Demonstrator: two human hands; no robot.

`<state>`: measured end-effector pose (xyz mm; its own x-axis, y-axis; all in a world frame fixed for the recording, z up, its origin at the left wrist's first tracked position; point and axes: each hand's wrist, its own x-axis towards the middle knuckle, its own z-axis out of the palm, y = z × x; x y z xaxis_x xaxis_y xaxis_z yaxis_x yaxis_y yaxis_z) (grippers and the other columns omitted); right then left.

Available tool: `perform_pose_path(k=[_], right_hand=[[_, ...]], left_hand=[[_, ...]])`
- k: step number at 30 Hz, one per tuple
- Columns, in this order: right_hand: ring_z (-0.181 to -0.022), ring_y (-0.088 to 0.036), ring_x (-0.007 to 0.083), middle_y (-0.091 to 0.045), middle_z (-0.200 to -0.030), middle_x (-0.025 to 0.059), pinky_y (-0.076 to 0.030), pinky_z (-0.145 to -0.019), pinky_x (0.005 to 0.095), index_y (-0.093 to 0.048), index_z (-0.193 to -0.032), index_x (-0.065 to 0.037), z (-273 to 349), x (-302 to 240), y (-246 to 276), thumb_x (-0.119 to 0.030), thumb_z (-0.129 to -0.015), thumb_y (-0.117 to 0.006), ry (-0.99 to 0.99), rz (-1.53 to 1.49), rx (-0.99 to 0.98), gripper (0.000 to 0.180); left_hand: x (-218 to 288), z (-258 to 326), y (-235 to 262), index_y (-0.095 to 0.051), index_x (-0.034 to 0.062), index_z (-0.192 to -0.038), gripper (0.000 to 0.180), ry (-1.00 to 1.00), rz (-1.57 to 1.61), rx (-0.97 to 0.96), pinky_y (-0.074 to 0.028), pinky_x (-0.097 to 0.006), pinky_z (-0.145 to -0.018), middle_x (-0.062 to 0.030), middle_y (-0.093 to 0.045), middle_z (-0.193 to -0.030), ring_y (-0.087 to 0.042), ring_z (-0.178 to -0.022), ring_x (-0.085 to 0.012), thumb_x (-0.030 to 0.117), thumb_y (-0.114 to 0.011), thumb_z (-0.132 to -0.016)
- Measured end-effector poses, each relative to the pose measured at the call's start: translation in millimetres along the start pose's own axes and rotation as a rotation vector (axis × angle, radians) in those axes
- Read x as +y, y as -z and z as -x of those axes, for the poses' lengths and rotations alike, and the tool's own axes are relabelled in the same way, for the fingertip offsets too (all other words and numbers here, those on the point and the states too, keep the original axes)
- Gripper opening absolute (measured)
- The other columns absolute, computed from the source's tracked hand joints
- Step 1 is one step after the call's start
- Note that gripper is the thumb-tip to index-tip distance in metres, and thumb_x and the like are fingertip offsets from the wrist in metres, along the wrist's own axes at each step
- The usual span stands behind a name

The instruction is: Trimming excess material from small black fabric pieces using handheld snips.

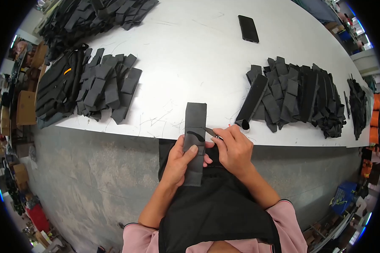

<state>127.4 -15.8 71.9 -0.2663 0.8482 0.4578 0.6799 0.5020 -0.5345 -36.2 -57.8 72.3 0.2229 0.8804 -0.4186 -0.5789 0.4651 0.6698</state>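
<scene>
A long dark grey rectangular fabric strip [195, 139] lies half on the near edge of the white tabletop [190, 55] and half hanging over it toward the person's lap. The left hand [179, 162] is closed around the strip's lower half, thumb pressed flat on its face, holding it steady. The right hand [234, 149] is closed on a small pair of thread snips [211, 133], its fingers pinched about the handle and the blades pointing at the strip's right edge, just beside a curved dark mark. The strip looks light, soft and floppy, likely to fold or slide unless pinned; it seems to have some body from layered stitching, so the firmest hold is probably across its width, near the spot being worked, as the left hand has it. It is not fragile, though the snips could nick the cloth. Piles of similar black fabric strips [105, 84] and [295, 95] sit to either side, well apart from the hands, and a black phone [248, 28] lies farther back.
</scene>
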Motion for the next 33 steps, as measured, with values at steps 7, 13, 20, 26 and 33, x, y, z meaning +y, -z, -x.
perform_pose_path(k=[7,13,20,26,33], right_hand=[[-0.056,-0.056,0.0215,-0.054,-0.080,0.0069,-0.043,-0.049,0.0297,-0.062,-0.094,-0.005,-6,-5,0,0.001,-0.067,-0.068,-0.150,-0.315,-0.010,0.029],[-0.062,-0.059,0.0235,-0.055,-0.081,0.0098,-0.049,-0.056,0.0310,-0.062,-0.099,-0.005,-10,-7,1,0.008,-0.064,-0.063,0.032,-0.159,-0.164,0.037],[-0.059,-0.057,0.0248,-0.056,-0.077,0.0088,-0.046,-0.050,0.0320,-0.062,-0.098,-0.005,-7,-11,-4,0.004,-0.063,-0.066,0.094,-0.099,-0.118,0.037],[-0.059,-0.058,0.0237,-0.056,-0.078,0.0092,-0.046,-0.050,0.0320,-0.062,-0.098,-0.005,-4,-8,-1,0.003,-0.066,-0.065,0.092,0.001,-0.136,0.033],[-0.060,-0.052,0.0248,-0.051,-0.077,0.0093,-0.043,-0.051,0.0316,-0.061,-0.094,-0.003,-8,-9,-11,0.002,-0.072,-0.064,-0.070,-0.286,-0.093,0.022]], left_hand=[[-4,-1,0,-0.036,-0.0013,-0.123,0.034,-0.005,-0.081,0.025,-0.051,-0.026,-0.065,-0.0167,-0.059,-0.106,-0.063,-0.076,-0.0180,0.010,-0.047,-0.093],[-12,0,1,-0.035,-0.0009,-0.127,0.038,-0.066,-0.207,0.069,-0.050,-0.025,-0.064,-0.0115,-0.059,-0.099,-0.062,-0.074,-0.0143,0.009,-0.048,-0.093],[-15,2,3,-0.040,-0.0014,-0.123,0.034,-0.098,-0.429,0.128,-0.050,-0.025,-0.063,-0.0093,-0.064,-0.082,-0.064,-0.070,-0.0136,0.010,-0.049,-0.092],[-15,-3,-2,-0.041,-0.0013,-0.123,0.034,-0.131,-0.580,0.154,-0.051,-0.026,-0.063,-0.0098,-0.064,-0.084,-0.065,-0.072,-0.0142,0.010,-0.050,-0.092],[-13,-1,12,-0.043,-0.0010,-0.123,0.035,-0.030,-0.235,0.117,-0.051,-0.025,-0.065,-0.0103,-0.060,-0.097,-0.064,-0.077,-0.0145,0.009,-0.052,-0.091]])
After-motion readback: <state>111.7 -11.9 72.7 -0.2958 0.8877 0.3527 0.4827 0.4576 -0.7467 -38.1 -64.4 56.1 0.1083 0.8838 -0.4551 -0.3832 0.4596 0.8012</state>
